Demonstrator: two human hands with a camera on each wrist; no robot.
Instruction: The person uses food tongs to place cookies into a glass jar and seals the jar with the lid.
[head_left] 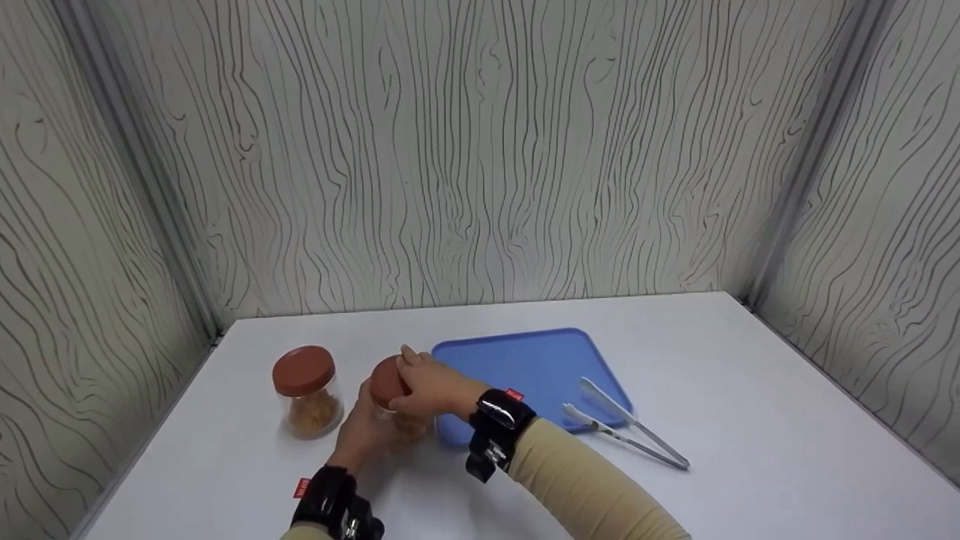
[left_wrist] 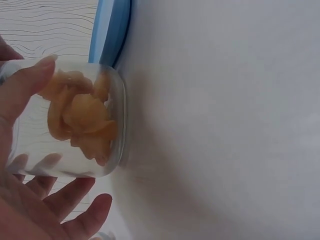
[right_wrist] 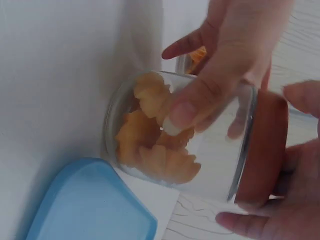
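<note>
A clear jar (right_wrist: 215,170) with curled, golden-orange snack pieces (left_wrist: 85,115) at its bottom stands on the table beside the blue tray. My left hand (head_left: 364,431) grips its side, thumb on one face and fingers around the other. Over the reddish-brown lid (head_left: 386,384) my right hand (head_left: 435,384) curls its fingers and thumb, holding the lid by its rim. The lid sits on the jar's mouth in the right wrist view. Part of the jar is hidden behind both hands in the head view.
A second lidded jar (head_left: 313,412) of similar snacks stands to the left. Right of the hands lies the blue tray (head_left: 517,364), with metal tongs (head_left: 600,427) spread apart across its front right edge. Patterned panels (head_left: 480,150) wall the white table at the back and sides.
</note>
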